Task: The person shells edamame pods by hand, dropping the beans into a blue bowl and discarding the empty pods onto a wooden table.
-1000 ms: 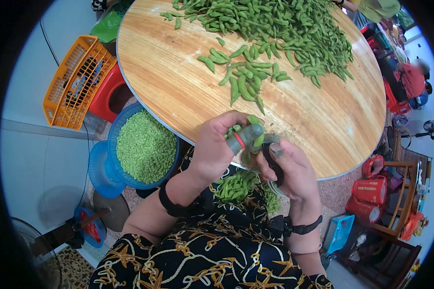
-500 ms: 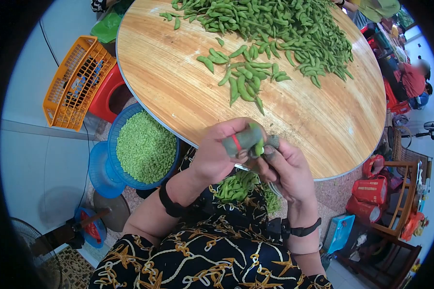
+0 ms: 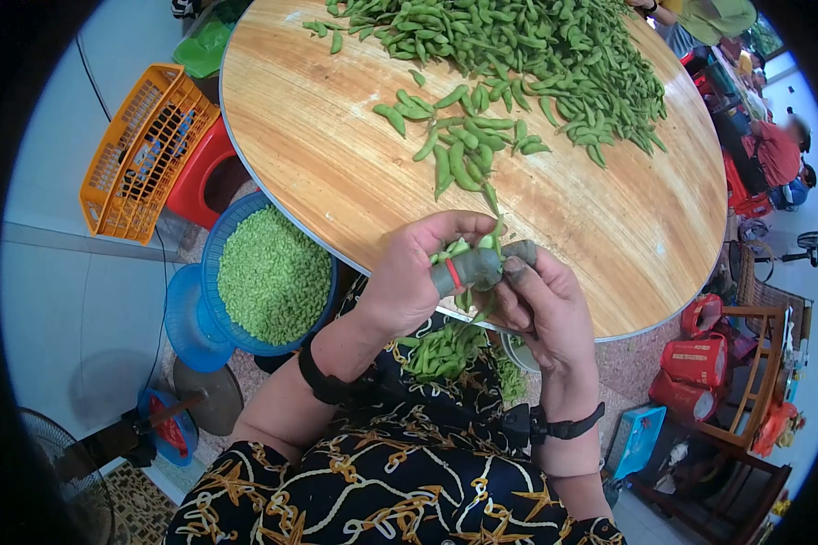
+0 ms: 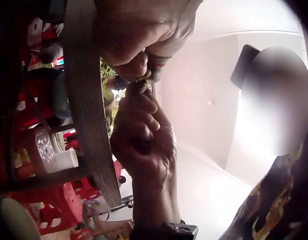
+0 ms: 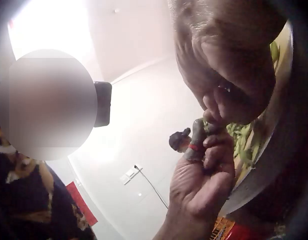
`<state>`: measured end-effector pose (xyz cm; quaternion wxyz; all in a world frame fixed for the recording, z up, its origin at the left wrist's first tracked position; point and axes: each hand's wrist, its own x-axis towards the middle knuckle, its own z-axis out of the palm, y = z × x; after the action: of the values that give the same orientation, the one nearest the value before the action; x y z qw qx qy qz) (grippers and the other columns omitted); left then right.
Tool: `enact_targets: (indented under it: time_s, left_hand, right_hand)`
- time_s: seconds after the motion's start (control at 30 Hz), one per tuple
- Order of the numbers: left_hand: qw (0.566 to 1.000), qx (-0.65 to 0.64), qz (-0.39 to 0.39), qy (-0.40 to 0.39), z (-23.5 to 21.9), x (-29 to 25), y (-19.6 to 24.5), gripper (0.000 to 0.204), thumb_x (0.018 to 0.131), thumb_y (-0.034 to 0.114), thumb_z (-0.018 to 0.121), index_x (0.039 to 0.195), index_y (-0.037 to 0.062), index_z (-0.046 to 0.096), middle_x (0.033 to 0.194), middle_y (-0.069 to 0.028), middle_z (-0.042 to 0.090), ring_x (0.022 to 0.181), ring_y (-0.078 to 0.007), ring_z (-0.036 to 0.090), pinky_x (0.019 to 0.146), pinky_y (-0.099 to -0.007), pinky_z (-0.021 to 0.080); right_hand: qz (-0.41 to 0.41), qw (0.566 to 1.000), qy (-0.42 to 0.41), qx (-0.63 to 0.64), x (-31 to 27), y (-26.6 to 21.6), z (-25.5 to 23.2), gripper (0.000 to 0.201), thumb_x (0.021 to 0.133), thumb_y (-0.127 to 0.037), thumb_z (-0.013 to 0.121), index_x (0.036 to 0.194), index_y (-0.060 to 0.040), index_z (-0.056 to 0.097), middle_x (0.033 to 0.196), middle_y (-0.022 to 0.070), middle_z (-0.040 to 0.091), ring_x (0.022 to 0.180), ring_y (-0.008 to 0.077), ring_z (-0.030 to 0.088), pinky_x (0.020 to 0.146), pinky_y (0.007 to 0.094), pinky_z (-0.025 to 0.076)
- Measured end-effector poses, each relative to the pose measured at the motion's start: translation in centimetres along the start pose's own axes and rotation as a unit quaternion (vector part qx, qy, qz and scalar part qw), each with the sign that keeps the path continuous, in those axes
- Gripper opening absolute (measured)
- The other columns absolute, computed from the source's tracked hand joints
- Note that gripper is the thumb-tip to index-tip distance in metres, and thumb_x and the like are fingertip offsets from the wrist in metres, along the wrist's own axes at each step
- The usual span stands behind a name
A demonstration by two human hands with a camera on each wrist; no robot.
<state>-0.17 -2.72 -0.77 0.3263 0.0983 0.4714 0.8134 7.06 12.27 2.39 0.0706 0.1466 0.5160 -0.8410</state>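
Observation:
In the head view my left hand (image 3: 411, 272) is curled round several green pods (image 3: 456, 249) at the table's near edge. Its thumb wears a grey-green cover with a red band (image 3: 454, 273). My right hand (image 3: 554, 304), fingers bent, meets the left thumb tip and pinches the end of a pod there; a dark cover is on one finger. Both hands meet tip to tip in the left wrist view too, my right hand (image 4: 146, 145) below. Loose pods (image 3: 463, 154) lie just beyond the hands, and a large pod heap (image 3: 518, 54) covers the table's far side.
Left of the round wooden table (image 3: 318, 127) a blue basket (image 3: 211, 272) holds shelled beans (image 3: 273, 277), near a red stool (image 3: 191, 182) and an orange crate (image 3: 136, 154). More pods (image 3: 445, 350) lie below the hands, beside a pale bowl (image 3: 522, 352). Red bags (image 3: 695, 363) stand right.
The green pod upright between the hands at first has gone from there, and a pod now points up beside the left thumb. The right hand's fingers have shifted against the left thumb; the bowl shows more.

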Motion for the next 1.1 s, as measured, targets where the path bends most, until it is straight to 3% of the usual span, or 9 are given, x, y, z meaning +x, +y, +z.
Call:
enact_targets:
  time_s: [0.1,0.2,0.33,0.4,0.47,0.77,0.87,0.93,1.1]
  left_hand:
    - [0.993,0.107,0.042,0.0,0.4,0.1,0.0,0.037,0.08,0.002,0.063,0.116,0.0002,0.052,0.098,-0.0042,0.06,0.084,-0.0083,0.056,0.072,-0.023,0.048]
    - [0.905,0.376,0.2,-0.012,0.6,0.1,0.1,0.036,0.082,0.003,0.062,0.117,0.0008,0.053,0.093,-0.0036,0.06,0.083,-0.0084,0.056,0.072,-0.0223,0.047]
    - [0.923,0.35,0.156,-0.027,1.1,-0.2,1.5,0.039,0.082,0.003,0.062,0.119,0.0021,0.052,0.087,-0.0026,0.06,0.081,-0.008,0.055,0.071,-0.0218,0.046]
    - [0.984,0.164,0.026,-0.069,0.7,-0.1,2.7,0.045,0.079,0.002,0.064,0.121,0.0031,0.048,0.083,-0.001,0.058,0.079,-0.0076,0.054,0.07,-0.0214,0.045]
    - [0.973,0.211,0.063,-0.073,-0.1,0.2,2.2,0.046,0.078,0.002,0.066,0.12,0.0036,0.047,0.083,-0.0005,0.058,0.078,-0.0076,0.054,0.07,-0.0214,0.045]
    - [0.918,0.368,0.141,-0.037,0.4,0.1,2.4,0.039,0.074,0.009,0.072,0.106,0.0034,0.05,0.076,-0.0032,0.06,0.072,-0.0088,0.056,0.066,-0.0242,0.045]
    - [0.903,0.396,0.16,-0.049,0.3,0.3,2.3,0.028,0.074,0.009,0.071,0.096,0.0018,0.055,0.073,-0.0054,0.06,0.07,-0.0102,0.056,0.064,-0.0254,0.045]
    - [0.887,0.425,0.177,-0.044,0.2,0.3,2.2,0.022,0.074,0.009,0.07,0.09,0.001,0.057,0.072,-0.0066,0.06,0.069,-0.0113,0.057,0.063,-0.026,0.046]
    - [0.862,0.471,0.186,-0.009,0.3,-0.1,1.2,0.014,0.077,0.007,0.065,0.086,0.0003,0.058,0.075,-0.011,0.061,0.071,-0.0143,0.059,0.065,-0.029,0.047]
  right_hand:
    - [0.032,0.997,0.008,-0.075,0.2,-0.6,-0.2,0.014,0.09,-0.014,0.053,0.09,-0.0008,0.056,0.062,-0.0024,0.05,0.051,0.0026,0.039,0.046,0.0178,0.03]
    - [-0.195,0.936,0.111,-0.273,0.7,-0.7,0.7,0.015,0.084,-0.011,0.063,0.09,0.0016,0.057,0.072,-0.0007,0.057,0.066,0.0043,0.05,0.058,0.0203,0.041]
    - [-0.145,0.941,0.065,-0.3,0.6,-0.7,-0.2,0.011,0.084,-0.009,0.061,0.088,0.0016,0.058,0.073,-0.001,0.058,0.068,0.0041,0.051,0.06,0.0198,0.042]
    - [-0.16,0.939,0.055,-0.298,0.6,-0.3,-0.6,0.011,0.084,-0.008,0.061,0.089,0.0017,0.058,0.073,-0.0013,0.058,0.068,0.004,0.05,0.06,0.0197,0.042]
    - [-0.175,0.938,0.045,-0.296,0.6,-0.1,-0.6,0.011,0.084,-0.007,0.061,0.09,0.0018,0.059,0.073,-0.0016,0.058,0.068,0.004,0.05,0.06,0.0196,0.041]
    - [-0.077,0.981,0.051,-0.173,0.5,-0.5,-0.7,0.01,0.085,-0.008,0.061,0.089,0.0003,0.06,0.069,-0.0019,0.058,0.062,0.0035,0.051,0.055,0.0189,0.041]
    - [0.001,0.998,0.003,0.061,0.6,-0.3,-0.4,0.008,0.084,-0.008,0.061,0.086,-0.0003,0.06,0.069,-0.0014,0.058,0.058,0.0033,0.05,0.052,0.0171,0.039]
    - [-0.129,0.961,0.131,-0.209,0.5,0.2,1.0,0.008,0.084,-0.007,0.062,0.083,0.0003,0.059,0.065,0.0001,0.058,0.053,0.004,0.05,0.047,0.0176,0.039]
    - [-0.238,0.886,0.14,-0.372,0.7,0.8,1.5,0.008,0.082,-0.004,0.063,0.082,0.0017,0.058,0.058,0.0017,0.057,0.048,0.0049,0.052,0.043,0.0204,0.04]
